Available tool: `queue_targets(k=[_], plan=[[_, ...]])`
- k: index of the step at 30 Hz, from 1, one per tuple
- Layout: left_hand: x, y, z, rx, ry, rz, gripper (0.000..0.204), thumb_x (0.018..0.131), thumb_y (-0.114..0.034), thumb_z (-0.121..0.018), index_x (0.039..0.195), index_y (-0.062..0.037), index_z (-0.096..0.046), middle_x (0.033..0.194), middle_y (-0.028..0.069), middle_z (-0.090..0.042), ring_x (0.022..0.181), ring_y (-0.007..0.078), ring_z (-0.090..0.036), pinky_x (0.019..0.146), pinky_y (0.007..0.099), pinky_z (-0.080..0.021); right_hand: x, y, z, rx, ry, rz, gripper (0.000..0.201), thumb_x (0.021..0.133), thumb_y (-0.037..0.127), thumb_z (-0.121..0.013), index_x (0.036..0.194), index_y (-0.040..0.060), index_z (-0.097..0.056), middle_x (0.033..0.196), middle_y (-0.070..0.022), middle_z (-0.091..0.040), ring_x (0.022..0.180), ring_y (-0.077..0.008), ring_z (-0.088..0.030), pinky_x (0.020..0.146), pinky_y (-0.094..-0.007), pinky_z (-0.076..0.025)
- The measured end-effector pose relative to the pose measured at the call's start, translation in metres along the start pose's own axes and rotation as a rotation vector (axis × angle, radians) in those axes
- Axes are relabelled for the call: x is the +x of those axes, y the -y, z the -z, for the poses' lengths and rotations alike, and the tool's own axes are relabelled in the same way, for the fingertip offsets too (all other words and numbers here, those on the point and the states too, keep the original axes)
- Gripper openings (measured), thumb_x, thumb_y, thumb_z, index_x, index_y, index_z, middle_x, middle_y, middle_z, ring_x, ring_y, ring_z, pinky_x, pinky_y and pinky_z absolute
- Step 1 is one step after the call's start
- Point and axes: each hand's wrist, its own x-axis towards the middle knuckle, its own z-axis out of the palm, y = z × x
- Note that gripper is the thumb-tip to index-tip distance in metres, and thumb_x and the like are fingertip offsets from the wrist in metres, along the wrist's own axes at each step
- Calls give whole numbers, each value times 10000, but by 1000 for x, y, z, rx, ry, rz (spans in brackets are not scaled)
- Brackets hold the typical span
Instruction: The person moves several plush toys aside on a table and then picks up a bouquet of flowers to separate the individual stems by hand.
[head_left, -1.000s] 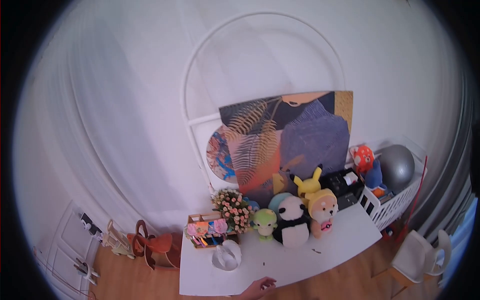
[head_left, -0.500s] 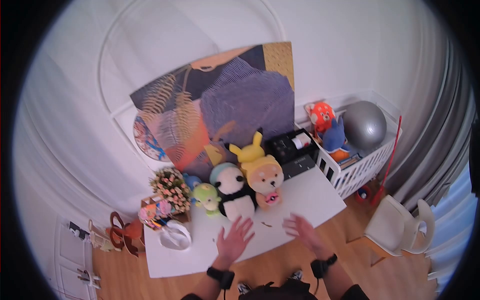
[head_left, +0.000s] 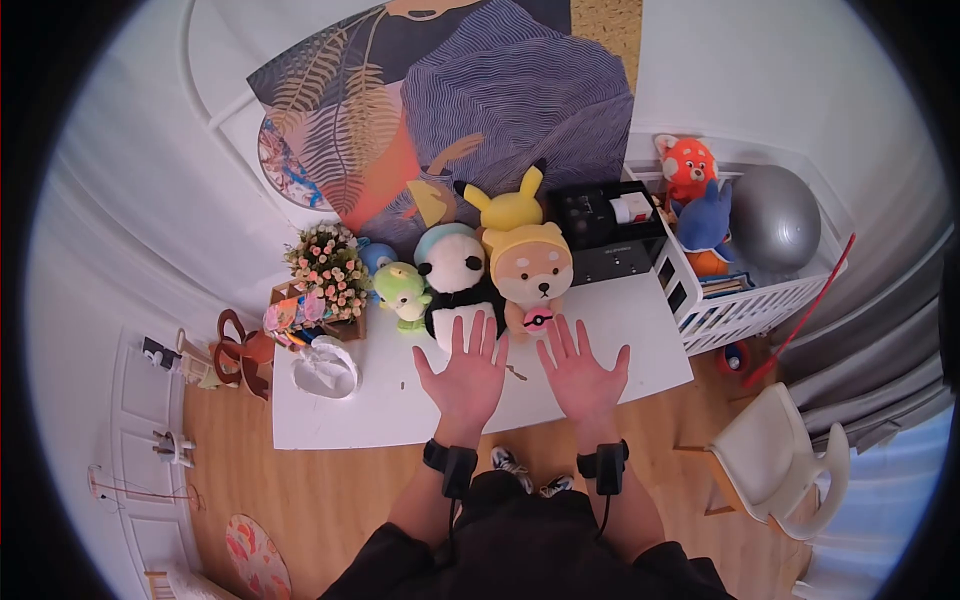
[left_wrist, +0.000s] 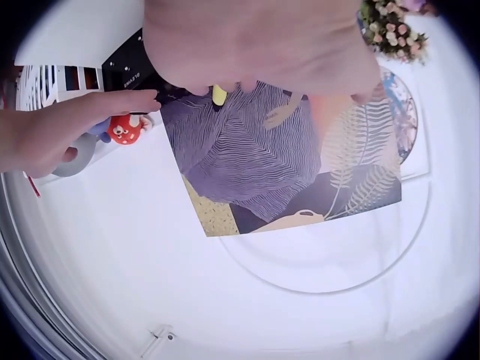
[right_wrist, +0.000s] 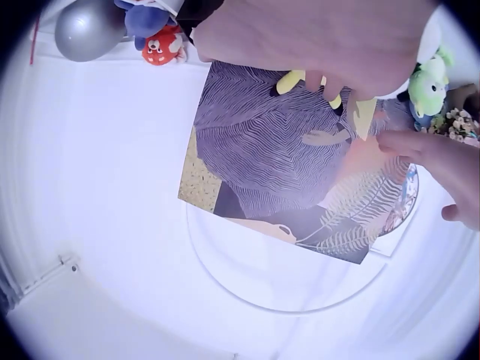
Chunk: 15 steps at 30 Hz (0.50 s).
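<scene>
Both hands are held out over the front of the white table [head_left: 330, 420], palms toward the head camera and fingers spread. My left hand [head_left: 462, 380] holds nothing; its fingertips overlap the panda plush [head_left: 455, 265] in the head view. Beside it, my right hand [head_left: 585, 378] also holds nothing, its fingers just below the plush dog in a yellow hood [head_left: 532, 270]. A small brown piece [head_left: 516, 373] lies between the hands. In the left wrist view the left hand [left_wrist: 259, 41] fills the top; likewise the right hand [right_wrist: 315, 34] in the right wrist view.
Other table items include a green plush [head_left: 402, 290], a yellow long-eared plush [head_left: 508, 205], flowers [head_left: 330, 270], a white headband-like item [head_left: 325, 368] and a black machine [head_left: 610, 230]. A large painting [head_left: 510, 100] stands behind. At right are a white crib [head_left: 740, 315] and a chair [head_left: 765, 450].
The head view has tilted downward. One hand showed at the table's front edge at first; then both came up over the table, and now they are side by side with palms turned up.
</scene>
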Motion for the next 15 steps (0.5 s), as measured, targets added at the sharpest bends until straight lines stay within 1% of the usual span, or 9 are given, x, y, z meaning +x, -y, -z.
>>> queue_targets(k=[2,3,5,6,8,12,15], plan=[[0,-2,-8,-20,65,4,783,848,-663,-393,1430,-151,-286,1468,109,-313,1365,246,-276,1131,454,-185,6,-5,-8,-10,13,-18,779,887,628,-349,1459,123,-191,1465,-145,-306,1360,-297,-296,1122,-499,-185],[1,-2,-14,-30,71,4,783,848,-663,-393,1430,-151,-286,1468,109,-313,1365,246,-276,1131,454,-185,8,-7,-14,-21,17,-17,779,887,628,-349,1459,123,-191,1465,-145,-306,1360,-297,-296,1122,-499,-185],[7,0,-28,-40,183,57,809,851,-669,-378,1450,-140,-250,1491,106,-285,1369,259,-273,1134,443,-176,13,-12,-28,-57,82,-27,798,873,647,-356,1450,112,-224,1461,-139,-316,1357,-292,-294,1119,-470,-207],[13,0,-33,-55,193,67,809,851,-669,-378,1450,-140,-250,1491,106,-285,1369,259,-273,1134,443,-176,16,-12,-33,-73,90,-16,798,873,647,-356,1450,112,-224,1461,-139,-316,1357,-292,-294,1119,-470,-207],[25,-1,-39,-39,275,114,817,851,-676,-368,1455,-141,-241,1501,89,-271,1376,250,-262,1136,440,-168,22,-12,-40,-132,159,-42,788,878,642,-351,1446,109,-234,1463,-143,-312,1361,-292,-286,1121,-471,-200],[45,-9,-47,-55,303,140,820,849,-682,-363,1456,-143,-240,1508,85,-257,1388,243,-237,1140,437,-154,38,-19,-51,-146,183,-20,785,880,642,-348,1443,105,-241,1464,-146,-311,1363,-291,-281,1121,-474,-196],[55,-22,-46,-72,307,126,815,851,-675,-368,1455,-143,-241,1509,87,-253,1392,244,-229,1140,436,-154,51,-30,-53,-142,198,-17,782,882,640,-343,1443,105,-241,1464,-142,-311,1369,-287,-270,1120,-478,-193]])
